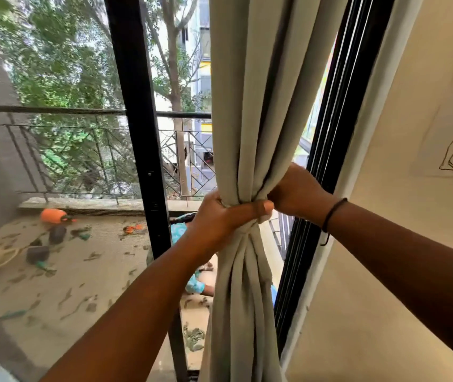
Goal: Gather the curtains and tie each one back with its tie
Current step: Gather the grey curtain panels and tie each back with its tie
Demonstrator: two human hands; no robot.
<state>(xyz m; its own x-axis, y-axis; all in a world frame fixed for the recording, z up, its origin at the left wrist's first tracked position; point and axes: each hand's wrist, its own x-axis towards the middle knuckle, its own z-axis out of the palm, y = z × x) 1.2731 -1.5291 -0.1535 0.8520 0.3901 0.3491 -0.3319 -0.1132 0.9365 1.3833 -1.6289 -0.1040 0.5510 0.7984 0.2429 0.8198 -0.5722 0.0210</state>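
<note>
- Curtain (250,106): grey, hangs centre frame, already bunched into a narrow waist approx. at centre; door frame (327,150) just beside it at 3 o'clock.
- Left hand (220,213): at 9 o'clock of the waist, fingers clenched round the bunch, thumb across the front.
- Right hand (297,193): at 3 o'clock, fingers curled into the fabric.
- Tie (247,230): same-colour band seems wrapped just below the hands; knot prob. not finished. Other curtains: not in view.

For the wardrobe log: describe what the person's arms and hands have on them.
Both forearms are bare, with no sleeves in view. The right hand has a thin black cord band round its wrist, with a short loose end hanging below. The left hand and its wrist carry nothing: no band, watch or glove shows. No rings are visible on either hand.
</note>
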